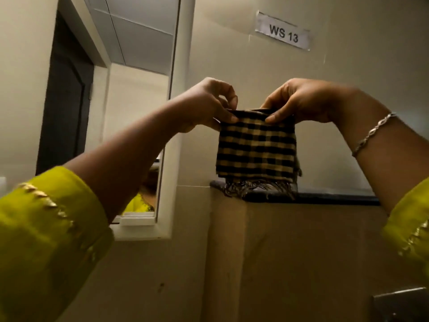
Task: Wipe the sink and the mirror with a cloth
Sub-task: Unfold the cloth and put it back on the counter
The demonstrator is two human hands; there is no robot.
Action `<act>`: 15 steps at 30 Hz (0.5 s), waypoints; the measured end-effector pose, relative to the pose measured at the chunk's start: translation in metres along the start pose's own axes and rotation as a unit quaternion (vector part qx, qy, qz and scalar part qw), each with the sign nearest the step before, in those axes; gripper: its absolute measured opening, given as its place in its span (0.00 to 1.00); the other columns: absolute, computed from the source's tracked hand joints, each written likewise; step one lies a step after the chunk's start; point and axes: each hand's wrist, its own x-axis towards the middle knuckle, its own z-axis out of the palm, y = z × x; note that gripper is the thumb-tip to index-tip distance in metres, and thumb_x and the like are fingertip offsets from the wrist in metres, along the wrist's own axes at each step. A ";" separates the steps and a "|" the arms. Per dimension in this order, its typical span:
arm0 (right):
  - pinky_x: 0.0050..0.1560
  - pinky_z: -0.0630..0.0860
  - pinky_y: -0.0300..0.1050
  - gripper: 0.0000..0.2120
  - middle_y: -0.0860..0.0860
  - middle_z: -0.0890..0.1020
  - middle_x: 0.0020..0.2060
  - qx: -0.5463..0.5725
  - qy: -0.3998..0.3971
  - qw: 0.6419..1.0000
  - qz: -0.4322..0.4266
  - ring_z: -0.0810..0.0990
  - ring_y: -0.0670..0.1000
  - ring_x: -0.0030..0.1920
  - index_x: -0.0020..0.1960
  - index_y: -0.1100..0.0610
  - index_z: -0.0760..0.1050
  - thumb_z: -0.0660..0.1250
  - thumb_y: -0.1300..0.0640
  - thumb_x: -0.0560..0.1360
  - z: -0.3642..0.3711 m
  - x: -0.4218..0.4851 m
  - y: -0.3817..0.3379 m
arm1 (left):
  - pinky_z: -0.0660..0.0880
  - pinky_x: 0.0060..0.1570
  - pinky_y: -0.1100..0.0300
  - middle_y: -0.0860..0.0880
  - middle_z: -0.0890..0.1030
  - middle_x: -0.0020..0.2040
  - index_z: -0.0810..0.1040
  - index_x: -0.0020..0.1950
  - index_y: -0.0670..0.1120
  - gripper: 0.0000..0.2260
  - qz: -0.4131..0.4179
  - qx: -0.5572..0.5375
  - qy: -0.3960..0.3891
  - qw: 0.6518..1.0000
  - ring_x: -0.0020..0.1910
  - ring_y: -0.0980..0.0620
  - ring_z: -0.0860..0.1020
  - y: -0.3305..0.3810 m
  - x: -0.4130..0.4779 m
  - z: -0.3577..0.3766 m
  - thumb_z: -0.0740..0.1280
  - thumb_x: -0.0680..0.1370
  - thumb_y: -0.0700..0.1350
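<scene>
- Yellow-green sleeves frame the view, my left sleeve (46, 228) low at one side and my right sleeve (411, 224) at the other, with a bracelet (371, 133) on the right wrist.
- Both arms are raised. My left hand (204, 103) and right hand (301, 101) each pinch the top edge of the checked cloth (256, 147) between thumb and curled fingers, one at each upper corner.
- It hangs folded in front of the wall, its fringe touching the dark ledge (325, 197) below.
- The mirror (139, 89) is just beside my left forearm. The sink is out of view.
- A label reading WS 13 (283, 33) is stuck high on the wall.
- Risks as I judge them: it is only a fingertip hold, so shifting to one hand could let the cloth drop or the fold fall open.
- The loose fringe could snag or drag on the ledge and pick up grit that would streak the glass.
</scene>
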 end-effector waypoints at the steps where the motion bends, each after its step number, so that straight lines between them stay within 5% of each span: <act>1: 0.35 0.80 0.36 0.08 0.50 0.84 0.36 -0.020 0.016 1.000 0.004 0.82 0.47 0.38 0.44 0.57 0.81 0.67 0.68 0.71 -0.004 0.008 0.006 | 0.79 0.37 0.65 0.48 0.76 0.38 0.71 0.37 0.44 0.10 0.006 0.021 0.017 1.000 0.39 0.53 0.78 -0.005 0.011 0.006 0.65 0.73 0.30; 6: 0.46 0.76 0.45 0.09 0.56 0.81 0.43 -0.135 0.184 0.974 -0.022 0.79 0.52 0.45 0.46 0.60 0.80 0.68 0.70 0.69 -0.002 0.061 0.045 | 0.79 0.42 0.59 0.46 0.80 0.43 0.77 0.47 0.44 0.10 0.066 0.172 0.214 0.959 0.43 0.49 0.80 -0.043 0.072 0.040 0.67 0.71 0.30; 9: 0.44 0.73 0.40 0.13 0.56 0.84 0.46 -0.198 0.297 0.933 -0.047 0.81 0.53 0.48 0.47 0.57 0.82 0.66 0.70 0.67 0.013 0.080 0.070 | 0.79 0.45 0.57 0.45 0.83 0.44 0.81 0.48 0.43 0.10 0.126 0.250 0.262 0.924 0.43 0.50 0.81 -0.069 0.086 0.055 0.66 0.72 0.31; 15: 0.46 0.73 0.40 0.15 0.56 0.84 0.47 -0.236 0.224 0.941 -0.090 0.81 0.53 0.47 0.48 0.58 0.82 0.64 0.71 0.69 0.049 0.067 0.119 | 0.77 0.46 0.59 0.43 0.84 0.45 0.82 0.49 0.42 0.10 0.133 0.270 0.200 0.932 0.43 0.49 0.81 -0.110 0.058 0.082 0.67 0.72 0.31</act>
